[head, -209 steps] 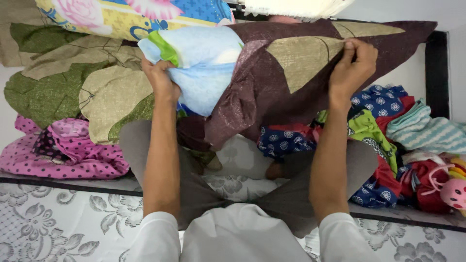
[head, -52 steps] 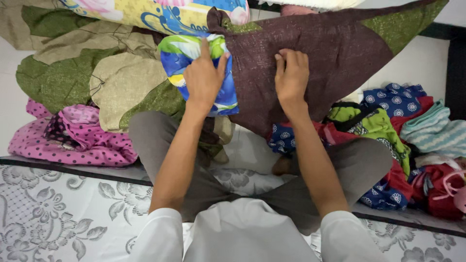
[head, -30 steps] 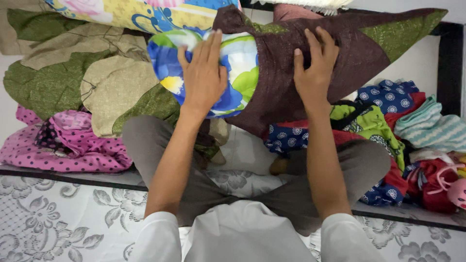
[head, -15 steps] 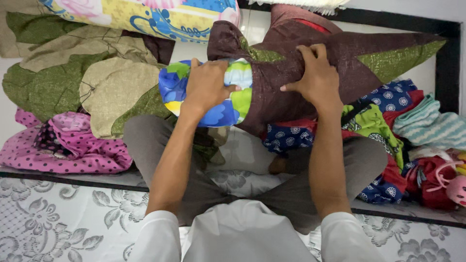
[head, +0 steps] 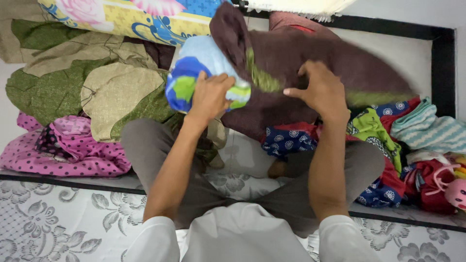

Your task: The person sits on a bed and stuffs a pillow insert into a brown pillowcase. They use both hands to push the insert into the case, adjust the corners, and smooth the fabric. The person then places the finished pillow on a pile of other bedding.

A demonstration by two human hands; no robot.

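step in hand: looks to us like we're stuffing the floral pillow [head: 194, 73] into the dark maroon cover [head: 301, 63]; the cover already wraps most of it, and only the blue, green and white end pokes out on the left

where it is: pillow and cover are held up in front of our crossed legs, above the heap of clothes, not lying flat on anything

left hand [head: 209, 95]: grip closed around the bare pillow end, fingers curled over it

right hand [head: 321, 90]: pressed on the cover, fingers spread and partly curled; it's blurry, so we can't tell if it's pinching cloth or just pushing

next move: our guess is the cover's mouth needs tugging over that last exposed end while the other hand keeps the pillow from sliding back

around: green and tan quilt [head: 82, 82] on the left, pink dotted cloth [head: 73, 150] below it, colourful clothes pile [head: 383, 136] right

in the way: the pile crowds the right hand, so loose cloth could snag
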